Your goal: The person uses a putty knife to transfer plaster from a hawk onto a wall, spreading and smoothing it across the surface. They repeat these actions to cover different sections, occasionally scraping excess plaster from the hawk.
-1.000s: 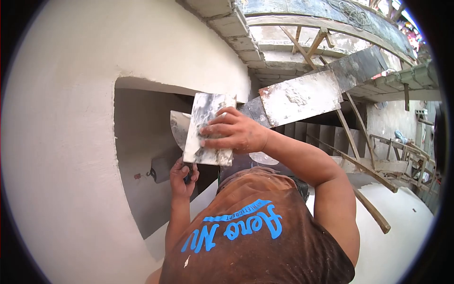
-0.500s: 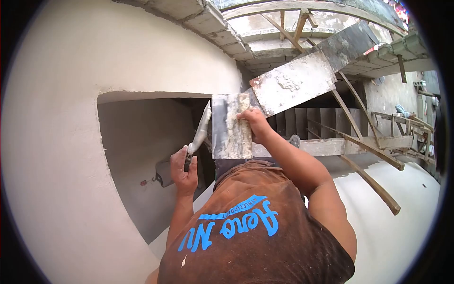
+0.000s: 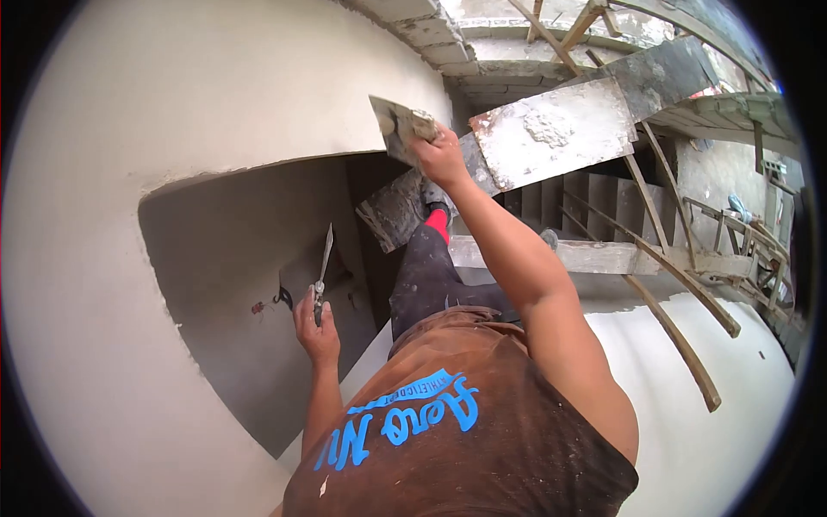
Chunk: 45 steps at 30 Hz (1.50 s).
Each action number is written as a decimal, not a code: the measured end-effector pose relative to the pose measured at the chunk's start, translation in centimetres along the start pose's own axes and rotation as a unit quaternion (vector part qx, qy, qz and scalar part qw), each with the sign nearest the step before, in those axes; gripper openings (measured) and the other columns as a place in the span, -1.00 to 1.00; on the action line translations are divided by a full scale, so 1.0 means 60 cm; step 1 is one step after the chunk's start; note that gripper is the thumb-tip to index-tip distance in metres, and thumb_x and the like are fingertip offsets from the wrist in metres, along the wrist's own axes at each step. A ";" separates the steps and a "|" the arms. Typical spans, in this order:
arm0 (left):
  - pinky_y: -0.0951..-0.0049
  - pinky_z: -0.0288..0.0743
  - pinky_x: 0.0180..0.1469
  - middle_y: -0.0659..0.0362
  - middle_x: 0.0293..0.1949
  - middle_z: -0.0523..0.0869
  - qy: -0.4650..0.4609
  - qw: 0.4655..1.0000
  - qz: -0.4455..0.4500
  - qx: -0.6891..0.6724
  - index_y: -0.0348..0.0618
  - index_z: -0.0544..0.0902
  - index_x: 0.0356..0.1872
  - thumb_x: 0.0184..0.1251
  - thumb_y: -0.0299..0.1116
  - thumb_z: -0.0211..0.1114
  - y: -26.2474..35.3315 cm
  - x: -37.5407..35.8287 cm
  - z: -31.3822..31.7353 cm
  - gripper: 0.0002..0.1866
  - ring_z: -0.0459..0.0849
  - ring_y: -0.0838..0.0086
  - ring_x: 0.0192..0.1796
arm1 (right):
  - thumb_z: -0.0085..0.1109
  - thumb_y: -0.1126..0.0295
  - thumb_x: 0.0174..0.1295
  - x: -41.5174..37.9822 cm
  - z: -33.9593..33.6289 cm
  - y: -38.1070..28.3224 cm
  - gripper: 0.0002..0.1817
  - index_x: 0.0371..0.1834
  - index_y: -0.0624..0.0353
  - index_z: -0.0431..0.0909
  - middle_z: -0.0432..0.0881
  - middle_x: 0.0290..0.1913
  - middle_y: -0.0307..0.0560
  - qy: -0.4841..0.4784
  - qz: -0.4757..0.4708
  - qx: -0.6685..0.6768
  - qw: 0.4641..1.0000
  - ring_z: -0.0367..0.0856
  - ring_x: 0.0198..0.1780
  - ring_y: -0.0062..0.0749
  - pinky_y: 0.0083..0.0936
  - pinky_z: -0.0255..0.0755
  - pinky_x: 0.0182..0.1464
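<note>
In the head view, my right hand (image 3: 442, 158) is closed around the back of a flat rectangular plastering trowel (image 3: 390, 129). The plate is tilted and overlaps the pale plastered wall (image 3: 284, 86) just above the corner of a wall opening. Lower on the left, my left hand (image 3: 317, 334) grips the handle of a pointing trowel (image 3: 327, 250), its narrow blade pointing up, seen nearly edge-on before the dark opening. Right of my right hand, a white-smeared board (image 3: 594, 112) carries a heap of wet plaster (image 3: 548, 127).
My foot in a red sock (image 3: 438, 222) stands on a dirty plank (image 3: 388, 215). Stair steps (image 3: 586, 194) descend below the board. Wooden props (image 3: 680, 358) and a concrete beam (image 3: 594, 258) lie to the right. Rough block edging (image 3: 422, 34) runs above.
My right hand has raised the plastering trowel up and left to the wall, turning its plate. My left hand has dropped down and left with the pointing trowel, away from the plate.
</note>
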<state>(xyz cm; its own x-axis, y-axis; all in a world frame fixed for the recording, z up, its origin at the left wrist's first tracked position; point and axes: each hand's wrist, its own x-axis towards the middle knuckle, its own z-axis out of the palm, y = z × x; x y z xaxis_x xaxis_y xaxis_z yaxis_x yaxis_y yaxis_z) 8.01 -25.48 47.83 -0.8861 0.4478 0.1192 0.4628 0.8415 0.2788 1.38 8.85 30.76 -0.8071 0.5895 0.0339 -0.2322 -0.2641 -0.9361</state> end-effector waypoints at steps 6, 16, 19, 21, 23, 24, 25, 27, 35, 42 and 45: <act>0.20 0.52 0.07 -0.01 0.00 0.68 -0.052 0.997 -0.059 -0.012 -0.31 0.56 0.23 0.30 -0.62 0.31 -0.027 -0.010 -0.013 -0.55 0.62 0.10 0.03 | 0.22 0.50 0.13 0.058 0.091 0.084 -0.62 0.07 0.03 0.68 0.74 -0.05 -0.04 0.046 -0.085 -0.054 0.994 0.70 0.00 -0.23 -0.36 0.54 0.10; 0.17 0.53 0.06 -0.08 0.01 0.65 -0.058 0.997 -0.052 -0.023 -0.36 0.53 0.20 0.34 -0.59 0.30 -0.030 0.029 0.003 -0.59 0.63 0.07 0.01 | 0.27 0.50 0.12 -0.055 0.107 0.091 -0.50 0.20 0.01 0.63 0.67 0.19 -0.06 -0.075 -0.138 -0.218 0.963 0.66 0.15 -0.11 -0.29 0.54 0.22; 0.17 0.52 0.07 -0.08 0.02 0.65 -0.063 0.996 -0.031 -0.048 -0.36 0.54 0.20 0.34 -0.59 0.29 -0.030 0.045 0.011 -0.60 0.63 0.09 0.03 | 0.22 0.50 0.15 -0.059 0.065 0.095 -0.60 0.10 0.08 0.66 0.74 0.00 0.02 -0.035 -0.044 -0.177 0.983 0.72 -0.03 -0.04 -0.29 0.58 0.05; 0.18 0.51 0.08 -0.08 0.03 0.65 -0.057 0.997 -0.032 -0.043 -0.36 0.54 0.19 0.35 -0.57 0.29 -0.026 0.046 0.007 -0.61 0.63 0.10 0.03 | 0.15 0.39 0.13 -0.028 0.041 0.095 -0.73 -0.10 0.13 0.67 0.71 -0.26 0.21 0.020 0.120 -0.177 0.977 0.69 -0.17 0.18 -0.14 0.57 -0.10; 0.18 0.51 0.08 -0.08 0.02 0.64 -0.062 0.997 -0.044 -0.034 -0.36 0.55 0.19 0.35 -0.57 0.29 -0.015 0.048 0.005 -0.61 0.63 0.11 0.03 | 0.14 0.26 0.10 0.019 0.027 0.134 -0.66 -0.11 0.19 0.65 0.70 -0.23 0.30 0.053 0.152 -0.208 0.965 0.66 -0.12 0.24 -0.10 0.55 -0.04; 0.19 0.51 0.08 -0.08 0.01 0.64 -0.064 0.996 -0.057 -0.025 -0.36 0.55 0.19 0.35 -0.56 0.29 -0.011 0.049 0.004 -0.61 0.63 0.11 0.02 | 0.14 0.24 0.09 0.038 0.023 0.157 -0.63 -0.09 0.20 0.64 0.70 -0.22 0.32 0.050 0.170 -0.228 0.957 0.67 -0.10 0.24 -0.08 0.54 -0.03; 0.19 0.51 0.08 -0.08 0.01 0.64 -0.064 0.996 -0.055 -0.026 -0.36 0.55 0.19 0.35 -0.56 0.29 -0.012 0.048 0.004 -0.61 0.63 0.11 0.02 | 0.14 0.24 0.09 0.054 0.023 0.172 -0.63 -0.09 0.20 0.64 0.70 -0.22 0.32 0.052 0.169 -0.228 0.958 0.67 -0.10 0.24 -0.08 0.54 -0.03; 0.19 0.51 0.07 -0.07 0.00 0.64 -0.068 0.995 -0.061 -0.037 -0.37 0.55 0.19 0.35 -0.55 0.29 -0.015 0.043 0.003 -0.61 0.62 0.11 0.01 | 0.14 0.23 0.06 0.081 0.029 0.181 -0.61 -0.11 0.25 0.65 0.69 -0.20 0.35 0.034 0.205 -0.214 0.954 0.68 -0.10 0.22 -0.08 0.53 0.00; 0.18 0.51 0.06 -0.07 0.00 0.64 -0.055 0.994 -0.078 -0.048 -0.39 0.55 0.18 0.35 -0.57 0.29 -0.013 0.039 0.001 -0.62 0.63 0.10 -0.01 | 0.16 0.25 0.04 0.098 0.072 0.139 -0.68 -0.32 0.34 0.63 0.66 -0.42 0.24 0.018 0.194 -0.169 0.966 0.62 -0.37 0.06 -0.21 0.54 -0.17; 0.25 0.50 0.08 -0.05 -0.03 0.64 -0.051 0.993 -0.076 -0.075 -0.41 0.56 0.16 0.39 -0.56 0.27 0.000 0.034 0.009 -0.65 0.63 0.17 0.00 | 0.18 0.35 0.08 0.062 0.125 -0.009 -0.76 -0.27 0.29 0.60 0.64 -0.49 0.18 -0.006 0.009 -0.142 0.990 0.60 -0.45 0.00 -0.30 0.50 -0.29; 0.20 0.51 0.07 -0.08 0.00 0.64 -0.052 0.993 -0.069 -0.083 -0.40 0.55 0.17 0.35 -0.56 0.30 -0.001 0.030 0.012 -0.62 0.63 0.09 0.00 | 0.22 0.40 0.03 0.020 0.116 -0.036 -0.67 -0.08 0.17 0.67 0.70 -0.31 0.15 -0.066 -0.015 -0.150 0.986 0.68 -0.29 0.04 -0.31 0.56 -0.19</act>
<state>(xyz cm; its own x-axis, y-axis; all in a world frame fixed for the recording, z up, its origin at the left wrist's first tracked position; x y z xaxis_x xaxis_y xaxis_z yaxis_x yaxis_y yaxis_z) 6.40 -24.50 47.36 -0.9292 0.3685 -0.0269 0.3198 0.8387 0.4407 -2.86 4.84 35.23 -0.8709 0.4833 0.0891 -0.1009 0.0016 -0.9949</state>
